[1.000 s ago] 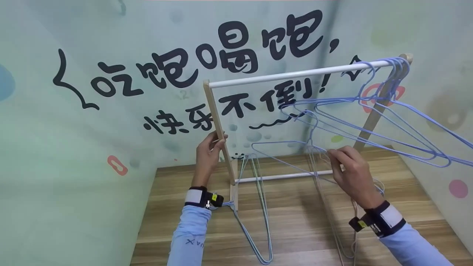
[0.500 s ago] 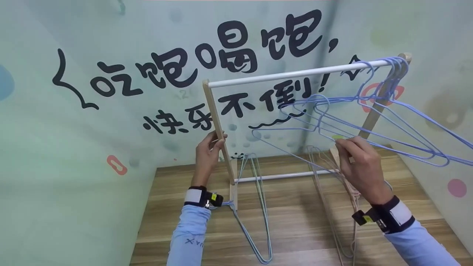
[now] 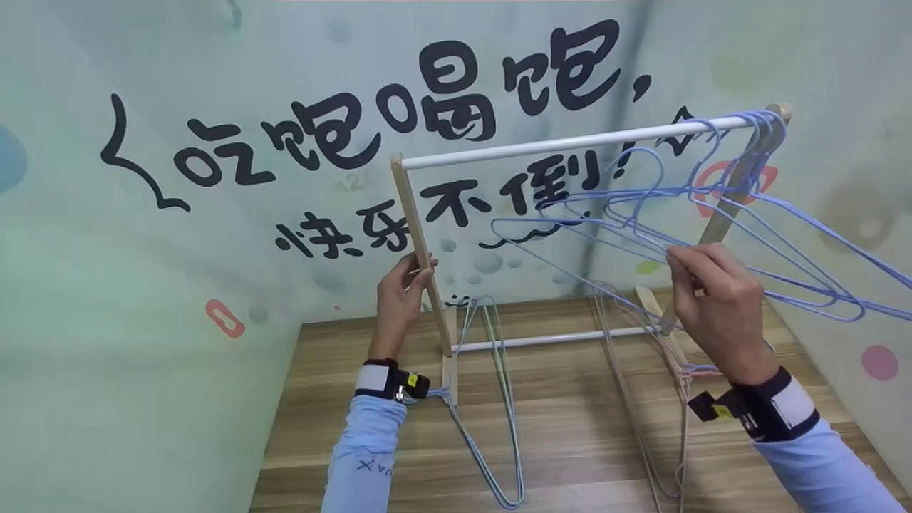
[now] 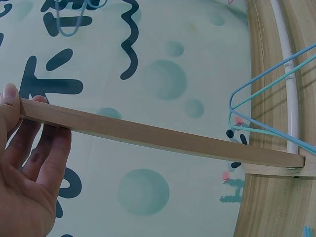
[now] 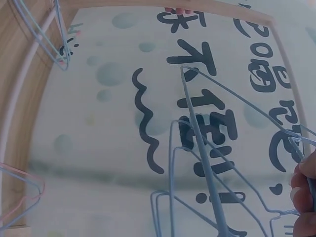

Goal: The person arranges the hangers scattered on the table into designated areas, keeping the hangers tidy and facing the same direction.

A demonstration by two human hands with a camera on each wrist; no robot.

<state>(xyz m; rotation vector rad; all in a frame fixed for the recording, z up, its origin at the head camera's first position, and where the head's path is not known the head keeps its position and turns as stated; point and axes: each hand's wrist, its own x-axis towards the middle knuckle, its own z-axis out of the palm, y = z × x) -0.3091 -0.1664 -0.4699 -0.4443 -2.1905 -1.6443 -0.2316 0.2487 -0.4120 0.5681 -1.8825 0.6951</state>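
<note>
In the head view my left hand (image 3: 400, 299) grips the left wooden upright (image 3: 419, 242) of a small rack. The left wrist view shows its thumb and fingers around that wood (image 4: 148, 136). My right hand (image 3: 719, 306) pinches one shoulder of a blue wire clothes hanger (image 3: 662, 171). The hanger's hook points up, just below the white top bar (image 3: 541, 147) and apart from it. Several more blue hangers (image 3: 766, 132) hang bunched at the bar's right end. In the right wrist view the held hanger (image 5: 207, 168) runs across the picture, and only fingertips (image 5: 303, 197) show.
Green and blue hangers (image 3: 509, 385) hang low at the rack's left foot, and brownish ones (image 3: 620, 385) at the right. A white lower bar (image 3: 541, 340) joins the uprights above the wood-patterned surface (image 3: 570, 427). Walls with black lettering stand close behind and at the sides.
My right hand has risen and moved right with the blue hanger, bringing its hook from well below the top bar to close beneath it. My left hand has stayed on the upright.
</note>
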